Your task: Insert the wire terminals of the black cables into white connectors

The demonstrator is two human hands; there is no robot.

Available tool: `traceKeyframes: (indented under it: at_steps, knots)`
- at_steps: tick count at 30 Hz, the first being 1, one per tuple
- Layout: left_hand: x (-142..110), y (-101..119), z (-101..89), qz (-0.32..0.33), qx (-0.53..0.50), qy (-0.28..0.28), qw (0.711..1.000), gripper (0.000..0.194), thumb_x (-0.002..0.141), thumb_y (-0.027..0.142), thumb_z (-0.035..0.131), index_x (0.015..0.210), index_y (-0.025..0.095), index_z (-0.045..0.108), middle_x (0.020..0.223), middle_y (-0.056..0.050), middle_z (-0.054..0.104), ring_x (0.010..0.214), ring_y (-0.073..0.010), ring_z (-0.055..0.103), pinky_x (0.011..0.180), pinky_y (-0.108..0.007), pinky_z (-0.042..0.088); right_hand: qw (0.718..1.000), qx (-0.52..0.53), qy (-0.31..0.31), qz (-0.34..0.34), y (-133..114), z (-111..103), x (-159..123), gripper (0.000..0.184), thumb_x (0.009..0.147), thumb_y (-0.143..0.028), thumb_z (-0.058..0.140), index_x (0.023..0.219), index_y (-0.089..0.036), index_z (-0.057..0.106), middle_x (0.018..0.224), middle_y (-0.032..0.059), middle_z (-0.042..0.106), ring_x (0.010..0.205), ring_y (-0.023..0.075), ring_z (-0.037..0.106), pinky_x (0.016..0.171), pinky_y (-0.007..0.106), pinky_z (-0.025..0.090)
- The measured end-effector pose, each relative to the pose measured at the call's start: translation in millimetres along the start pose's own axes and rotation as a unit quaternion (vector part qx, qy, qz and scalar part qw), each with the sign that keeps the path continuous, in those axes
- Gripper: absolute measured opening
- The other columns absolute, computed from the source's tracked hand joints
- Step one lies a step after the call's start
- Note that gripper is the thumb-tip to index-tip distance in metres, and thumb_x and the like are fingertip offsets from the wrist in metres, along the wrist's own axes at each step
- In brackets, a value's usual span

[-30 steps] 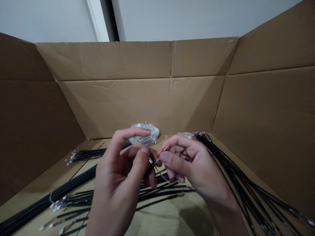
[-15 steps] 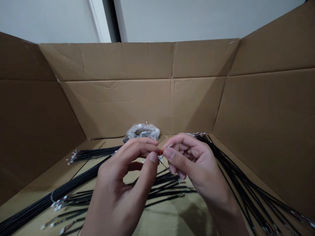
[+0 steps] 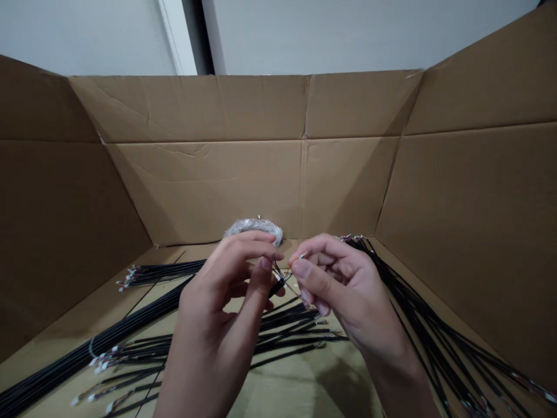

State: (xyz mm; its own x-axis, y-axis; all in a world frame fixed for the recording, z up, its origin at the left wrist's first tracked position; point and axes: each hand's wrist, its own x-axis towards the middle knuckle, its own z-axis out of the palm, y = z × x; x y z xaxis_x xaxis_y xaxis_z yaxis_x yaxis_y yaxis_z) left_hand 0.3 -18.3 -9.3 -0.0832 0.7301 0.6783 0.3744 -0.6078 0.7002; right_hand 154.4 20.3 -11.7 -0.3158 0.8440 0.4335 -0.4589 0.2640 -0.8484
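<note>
Several wires [image 3: 287,275] in right hand [image 3: 346,293], perhaps left hand [image 3: 221,307] too

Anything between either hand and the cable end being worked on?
Nothing visible. The right hand pinches thin wires at the cable end; the left hand is right there too, though its exact grip is hidden. The other black cables lie below, out of the way.
</note>
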Motion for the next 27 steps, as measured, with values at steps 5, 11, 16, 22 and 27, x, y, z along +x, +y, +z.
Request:
traceKeyframes:
  at_steps: [5,11,16,22,27]
  knots:
    - [-7.7,7.2,5.4,0.008,0.012,0.061,0.998,0.035,0.097,0.02,0.066,0.125,0.041,0.067,0.128,0.005,0.068,0.087,-0.0093,0.073,0.071,-0.014,0.061,1.0,-0.01,0.013,-0.018,0.6,-1.0,-0.1,0.01,0.089,-0.023,0.08,0.085,-0.018,0.072,0.059,-0.0062,0.062,0.049,0.0027,0.05,0.044,0.01,0.037]
    - [-16.3,11.2,5.5,0.112,0.129,0.08,0.982,0.035,0.103,0.021,0.055,0.124,0.046,0.07,0.151,0.009,0.056,0.12,-0.0176,0.069,0.093,-0.025,0.06,0.999,0.005,0.022,-0.025,1.2,-3.3,1.1,0.011,0.089,-0.023,0.08,0.084,-0.018,0.072,0.058,-0.0064,0.062,0.048,0.0022,0.049,0.044,0.01,0.036]
    - [-21.2,8.9,1.2,0.141,0.218,0.082,0.962,0.032,0.106,0.034,0.05,0.127,0.048,0.069,0.158,0.01,0.049,0.1,-0.0135,0.077,0.091,-0.024,0.064,0.999,0.01,0.027,-0.023,1.3,-3.2,0.9,0.013,0.09,-0.024,0.081,0.084,-0.018,0.071,0.058,-0.0071,0.061,0.048,0.0019,0.049,0.043,0.009,0.036]
    - [-23.0,1.1,-1.6,0.134,0.287,0.016,0.948,0.035,0.106,0.047,0.051,0.138,0.044,0.063,0.16,0.002,0.051,0.097,-0.0177,0.08,0.079,-0.025,0.068,0.999,0.004,0.02,-0.025,1.7,-5.6,-0.2,0.011,0.093,-0.027,0.079,0.087,-0.02,0.073,0.059,-0.0072,0.062,0.05,0.0019,0.05,0.044,0.009,0.036]
    - [-16.1,0.4,-5.1,0.118,0.287,-0.035,0.95,0.033,0.107,0.041,0.051,0.137,0.041,0.065,0.151,0.0,0.065,0.116,-0.0226,0.077,0.087,-0.03,0.068,0.998,-0.016,0.024,-0.049,1.9,-5.9,-0.9,0.01,0.092,-0.025,0.08,0.087,-0.021,0.073,0.062,-0.0072,0.063,0.053,0.0025,0.054,0.046,0.01,0.038]
